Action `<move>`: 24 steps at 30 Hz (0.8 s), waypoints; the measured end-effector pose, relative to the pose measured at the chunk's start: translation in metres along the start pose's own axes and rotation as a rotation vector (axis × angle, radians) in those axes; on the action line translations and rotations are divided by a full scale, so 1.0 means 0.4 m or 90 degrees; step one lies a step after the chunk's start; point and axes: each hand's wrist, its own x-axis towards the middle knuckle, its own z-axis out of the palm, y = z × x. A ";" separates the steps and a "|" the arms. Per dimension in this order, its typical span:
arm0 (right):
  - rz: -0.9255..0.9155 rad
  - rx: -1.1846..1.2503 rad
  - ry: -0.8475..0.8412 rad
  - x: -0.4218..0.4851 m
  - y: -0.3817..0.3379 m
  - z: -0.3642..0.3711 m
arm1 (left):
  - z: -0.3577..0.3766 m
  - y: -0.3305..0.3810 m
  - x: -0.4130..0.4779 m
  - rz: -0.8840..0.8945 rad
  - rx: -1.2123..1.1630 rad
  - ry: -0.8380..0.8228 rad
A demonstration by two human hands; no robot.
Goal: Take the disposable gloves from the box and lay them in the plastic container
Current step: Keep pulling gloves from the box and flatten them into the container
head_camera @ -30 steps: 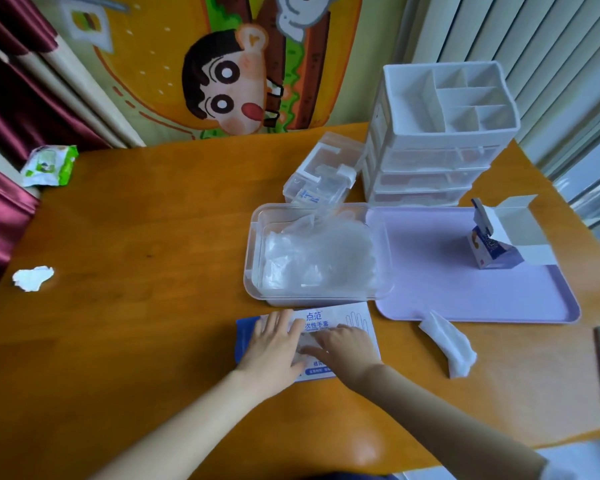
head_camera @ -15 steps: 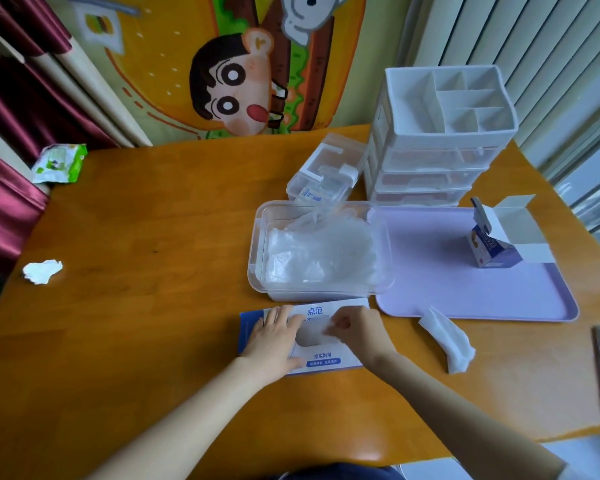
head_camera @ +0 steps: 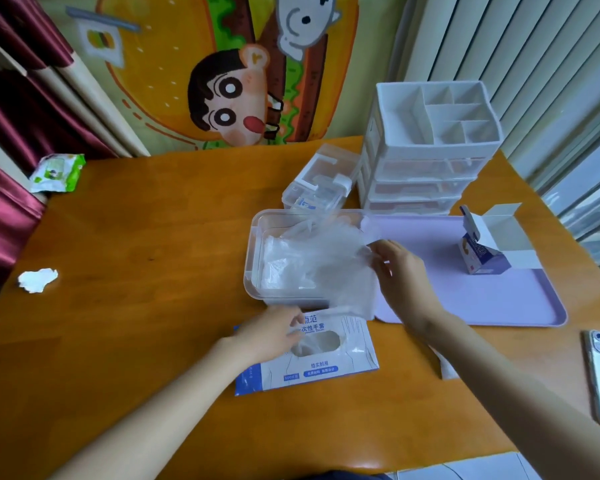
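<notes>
**1 more glove clear of the box and up at the container**

0.5 s ago both your hands sat on the box, your right fingers at its oval slot. Now your right hand has lifted away and pinches a clear glove over the near-right corner of the plastic container — so the pull looks done and only the laying-down is left. Your left hand lies on the box with fingers loose, pinning it. The glove hangs as a limp sheet, its long axis running from your pinch down and toward you, its lower edge just above the box's far side — I cannot tell which end is the cuff. Other gloves lie heaped in the container.
</notes>
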 end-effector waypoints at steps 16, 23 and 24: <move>-0.074 0.057 -0.166 0.092 -0.024 -0.061 | -0.210 0.083 0.047 0.140 -0.122 0.292; -0.096 0.075 -0.107 0.136 -0.106 -0.089 | -0.284 0.105 0.063 0.123 0.062 0.353; -0.099 0.019 -0.166 0.138 -0.118 -0.076 | -0.290 0.110 0.066 0.128 0.072 0.353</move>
